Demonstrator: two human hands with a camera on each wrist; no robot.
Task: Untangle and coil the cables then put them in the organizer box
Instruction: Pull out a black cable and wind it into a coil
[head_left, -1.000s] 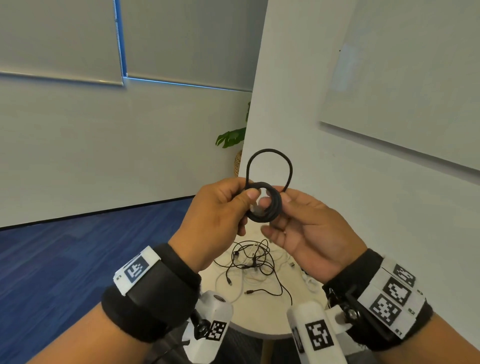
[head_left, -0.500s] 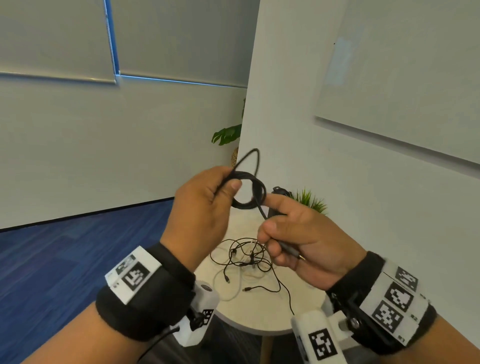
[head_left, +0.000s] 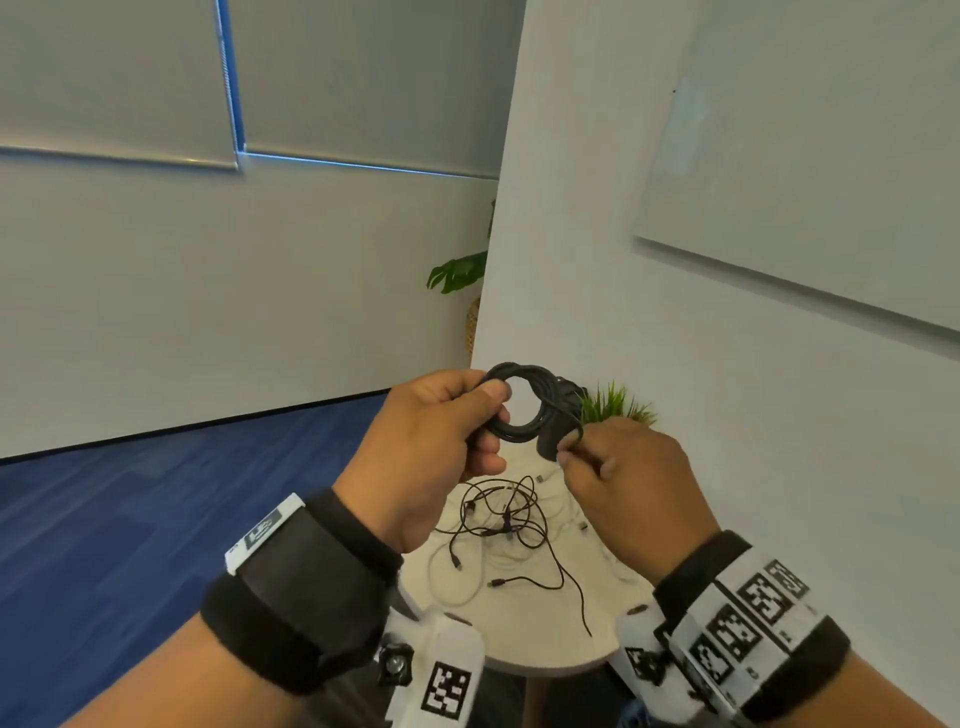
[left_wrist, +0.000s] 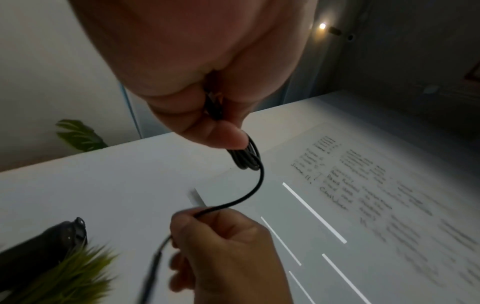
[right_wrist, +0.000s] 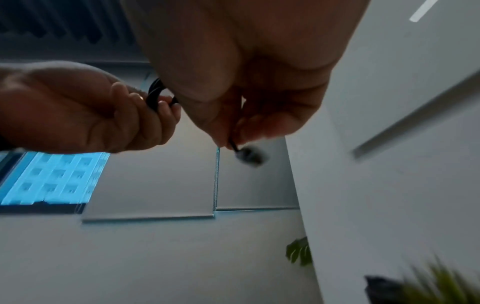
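A black cable wound into a small coil (head_left: 524, 402) is held up in front of me, above the table. My left hand (head_left: 441, 441) grips the coil's left side between thumb and fingers, as the left wrist view shows (left_wrist: 244, 156). My right hand (head_left: 618, 467) pinches the cable's free end just beside the coil (left_wrist: 207, 209); its plug (right_wrist: 249, 157) sticks out past the fingertips. Below, a tangle of thin black cables (head_left: 509, 525) and a white cable (head_left: 457, 587) lie on the round white table (head_left: 545, 660). The organizer box is not in view.
A small green plant (head_left: 618, 405) and a dark object (head_left: 566, 395) stand at the table's far side against the white wall. A whiteboard (head_left: 810, 182) hangs at right. Blue carpet (head_left: 130, 519) lies to the left, and a leafy plant (head_left: 460, 270) stands behind the wall corner.
The loose loop that stood above the coil has been wound in, so the coil is tighter. My right hand has moved from under the coil to pinching the cable end at its right.
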